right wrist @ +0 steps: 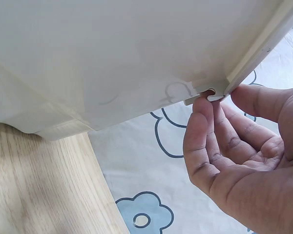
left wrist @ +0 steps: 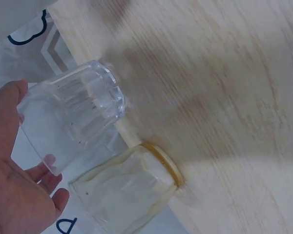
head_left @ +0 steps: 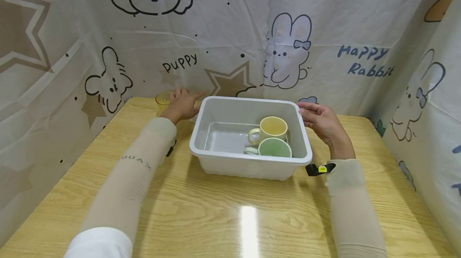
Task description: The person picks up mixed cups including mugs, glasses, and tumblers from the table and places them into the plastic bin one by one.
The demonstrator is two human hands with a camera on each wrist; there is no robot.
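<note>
A white plastic basin [head_left: 241, 167] sits in the middle of the table. Inside it, toward the right, are a yellow mug [head_left: 268, 134] and a green mug [head_left: 275, 148], handles pointing left. My right hand [head_left: 321, 125] pinches the basin's rim at its far right corner, thumb above and fingertips underneath. To the left of the basin, my left hand [head_left: 183, 107] spans the rim of a clear glass [left wrist: 83, 109], thumb on one side and fingers on the other. Upright beside that glass stands an amber-tinted glass [left wrist: 129, 187].
The wooden table [head_left: 201, 214] reaches back to a printed cloth [head_left: 230, 30], which hangs behind it and along both sides. Both glasses stand near the table's far left edge, close to the cloth.
</note>
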